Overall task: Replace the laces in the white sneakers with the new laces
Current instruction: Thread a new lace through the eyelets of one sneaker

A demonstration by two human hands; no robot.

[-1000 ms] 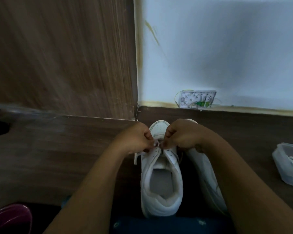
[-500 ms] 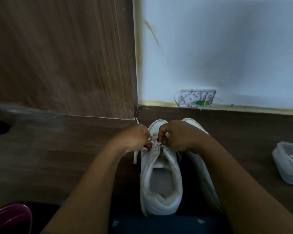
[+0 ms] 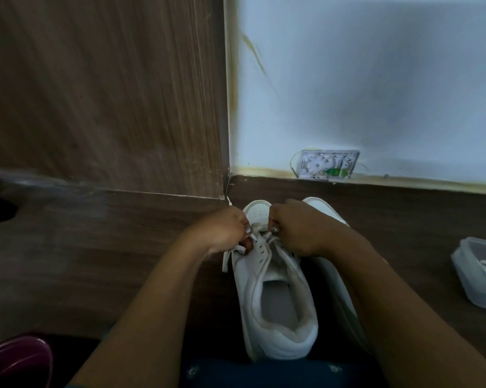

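A white sneaker [image 3: 275,301] stands on the dark wooden floor, toe pointing away from me, its opening facing up. A second white sneaker [image 3: 336,278] lies right beside it, mostly behind my right forearm. My left hand [image 3: 225,228] pinches a white lace [image 3: 230,254] at the left eyelets; a loose end hangs down the shoe's left side. My right hand [image 3: 295,228] pinches the lace at the right eyelets near the toe. Both hands sit close together over the front of the lacing.
A clear plastic container [image 3: 479,273] holding white laces sits on the floor at the right edge. A white wall box [image 3: 328,165] with wires sits at the base of the pale wall. A wooden panel [image 3: 104,93] rises at the left. A maroon object [image 3: 15,362] is at bottom left.
Both hands have shifted a little toward the toe and drawn slightly apart. The toe of the second sneaker shows more now. The lace end hangs on the left as before.
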